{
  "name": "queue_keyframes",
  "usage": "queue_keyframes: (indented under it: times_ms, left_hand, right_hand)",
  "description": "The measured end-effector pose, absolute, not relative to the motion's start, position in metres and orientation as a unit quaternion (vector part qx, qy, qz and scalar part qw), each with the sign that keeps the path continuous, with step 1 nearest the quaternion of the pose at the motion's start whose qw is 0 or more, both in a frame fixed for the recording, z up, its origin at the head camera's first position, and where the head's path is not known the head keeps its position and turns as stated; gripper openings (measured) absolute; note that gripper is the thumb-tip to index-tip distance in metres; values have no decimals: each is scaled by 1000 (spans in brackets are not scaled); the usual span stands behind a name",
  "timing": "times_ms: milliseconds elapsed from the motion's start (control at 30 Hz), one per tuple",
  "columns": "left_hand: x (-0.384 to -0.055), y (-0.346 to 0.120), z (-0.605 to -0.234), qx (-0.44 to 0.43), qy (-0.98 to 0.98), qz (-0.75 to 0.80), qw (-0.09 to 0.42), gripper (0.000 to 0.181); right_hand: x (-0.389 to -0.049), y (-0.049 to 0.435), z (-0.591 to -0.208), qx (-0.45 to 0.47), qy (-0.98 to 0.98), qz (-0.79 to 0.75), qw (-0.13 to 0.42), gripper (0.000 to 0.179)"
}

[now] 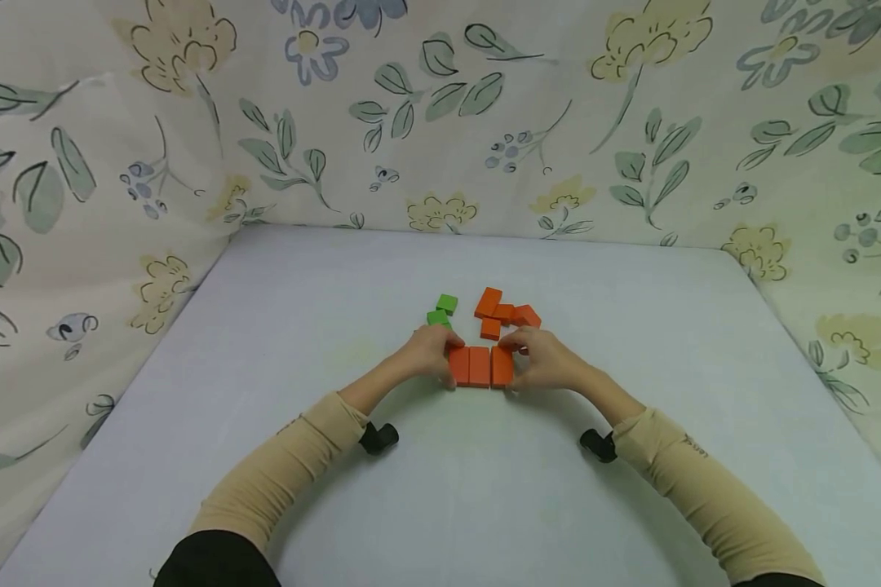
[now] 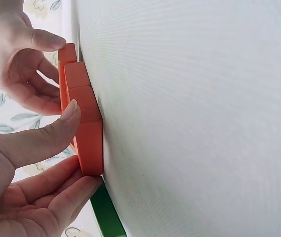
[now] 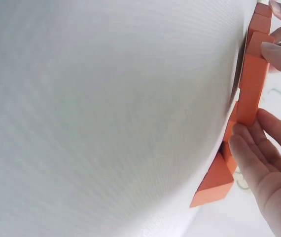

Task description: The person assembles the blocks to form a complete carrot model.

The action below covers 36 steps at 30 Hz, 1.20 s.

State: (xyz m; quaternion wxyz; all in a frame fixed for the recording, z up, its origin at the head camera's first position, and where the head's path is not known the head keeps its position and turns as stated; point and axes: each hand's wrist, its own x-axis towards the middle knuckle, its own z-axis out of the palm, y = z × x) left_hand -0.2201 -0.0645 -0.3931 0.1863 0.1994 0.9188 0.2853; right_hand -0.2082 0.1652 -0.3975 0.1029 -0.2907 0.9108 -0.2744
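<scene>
Three orange rectangular blocks lie side by side on the table in the head view. My left hand (image 1: 427, 355) pinches the left block (image 1: 458, 368) at its ends, thumb at the near end and fingers at the far end, as the left wrist view also shows. The right block (image 1: 502, 368) is pinched the same way by my right hand (image 1: 546, 359). Between them the middle block (image 1: 480, 368) touches the left one, while a thin gap parts it from the right one. In the right wrist view, the right block (image 3: 253, 89) appears slightly raised off the table.
Behind the row sits a loose cluster of orange blocks (image 1: 488, 302), one with a slanted end (image 1: 527, 315). Two green blocks (image 1: 447, 304) lie beyond my left hand. The white table (image 1: 440, 505) meets a flowered cloth (image 1: 440, 147) at the back and sides.
</scene>
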Motion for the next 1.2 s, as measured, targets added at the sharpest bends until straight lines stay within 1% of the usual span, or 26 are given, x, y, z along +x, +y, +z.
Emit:
queue_keyframes:
  times_ms: [467,1200]
  left_hand:
    - [-219,-64,-392,193,917,290,191,68]
    - [-218,-63,-392,194,919,289,187,67]
  right_hand:
    - [-209,163,-398,-306,909,-263,98,55]
    - [-213,164,-399,-308,907,-259,122,57]
